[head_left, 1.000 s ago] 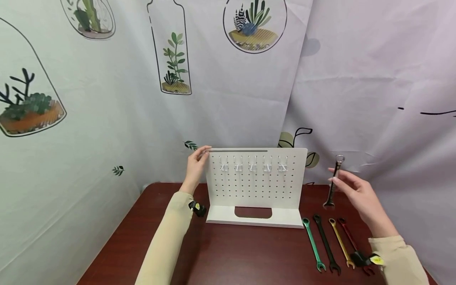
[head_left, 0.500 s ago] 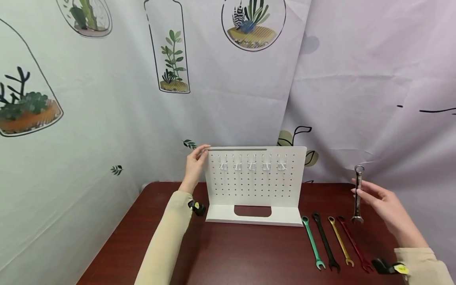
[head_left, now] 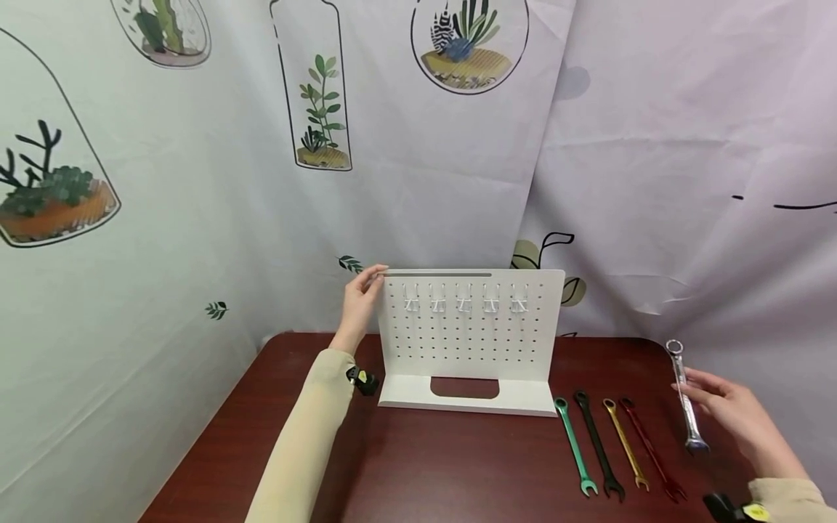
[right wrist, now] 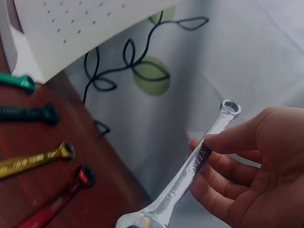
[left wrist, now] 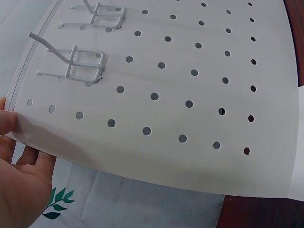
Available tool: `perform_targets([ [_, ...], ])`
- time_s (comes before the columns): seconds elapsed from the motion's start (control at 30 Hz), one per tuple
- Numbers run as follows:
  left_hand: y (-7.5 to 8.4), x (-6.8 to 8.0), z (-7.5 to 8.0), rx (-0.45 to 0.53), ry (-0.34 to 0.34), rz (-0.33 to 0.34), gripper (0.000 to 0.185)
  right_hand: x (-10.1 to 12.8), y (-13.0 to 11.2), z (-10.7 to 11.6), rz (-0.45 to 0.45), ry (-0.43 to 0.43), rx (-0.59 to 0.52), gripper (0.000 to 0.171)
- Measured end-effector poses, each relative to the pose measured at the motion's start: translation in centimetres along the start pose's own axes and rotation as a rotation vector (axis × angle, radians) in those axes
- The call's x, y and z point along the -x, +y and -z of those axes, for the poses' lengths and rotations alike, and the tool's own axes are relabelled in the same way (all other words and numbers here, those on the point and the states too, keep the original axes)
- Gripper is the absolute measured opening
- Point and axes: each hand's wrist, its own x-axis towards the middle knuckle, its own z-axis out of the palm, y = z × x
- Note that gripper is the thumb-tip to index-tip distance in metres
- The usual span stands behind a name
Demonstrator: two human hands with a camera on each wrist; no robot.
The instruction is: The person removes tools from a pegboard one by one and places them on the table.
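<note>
A white pegboard (head_left: 471, 341) stands upright on the dark red table (head_left: 405, 465), with several clear hooks (head_left: 464, 303) along its top row. My left hand (head_left: 360, 305) grips the board's top left corner, thumb on its front edge (left wrist: 8, 124). My right hand (head_left: 732, 414) pinches a silver wrench (head_left: 685, 398) by its shaft (right wrist: 190, 168), ring end up, low over the table's right side. Green (head_left: 575, 447), black (head_left: 598, 444), gold (head_left: 626, 444) and red (head_left: 654, 450) wrenches lie side by side on the table, left of the silver one.
A printed white curtain (head_left: 261, 181) hangs close behind the table and to the left. The table's right edge lies just beyond my right hand. A small black device (head_left: 362, 381) sits on my left wrist, another (head_left: 729, 506) on my right.
My right hand has carried the silver wrench away from the pegboard, rightward and down toward the table beside the red wrench. My left hand has stayed on the board's corner.
</note>
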Motion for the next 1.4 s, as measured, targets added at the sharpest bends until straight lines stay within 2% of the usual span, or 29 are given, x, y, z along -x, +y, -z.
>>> perform_targets([
  [0.1, -0.2, 0.0, 0.0, -0.003, 0.008, -0.012, 0.027, -0.1, 1.0, 0.0, -0.029, -0.033, 0.04, 0.065],
  [0.37, 0.2, 0.1, 0.0, -0.01, -0.01, -0.012, 0.03, -0.1, 3.0, -0.4, -0.059, -0.113, 0.093, 0.055],
  [0.4, -0.3, 0.0, 0.0, -0.016, -0.008, -0.018, 0.03, 0.0, 3.2, -0.4, -0.066, -0.123, 0.095, 0.055],
  [0.53, -0.5, 0.0, 0.1, -0.033, -0.007, -0.016, 0.028, 0.0, 4.0, -0.7, -0.085, -0.15, 0.086, 0.054],
  [0.7, -0.6, 0.3, 0.1, -0.05, -0.001, -0.014, 0.027, 0.1, 4.7, -1.1, -0.088, -0.142, 0.087, 0.053],
  [0.93, -0.8, 0.6, 0.2, -0.04, 0.011, -0.02, 0.026, 0.2, 4.8, -2.0, -0.053, -0.089, 0.201, 0.054],
  [1.17, -0.8, 0.6, 0.2, -0.032, 0.0, -0.004, 0.029, 0.1, 5.0, -2.9, -0.001, -0.028, 0.279, 0.046],
  [1.4, -0.9, 0.6, 0.1, -0.04, -0.011, 0.005, 0.03, -0.2, 5.9, -3.5, -0.021, -0.058, 0.303, 0.043],
])
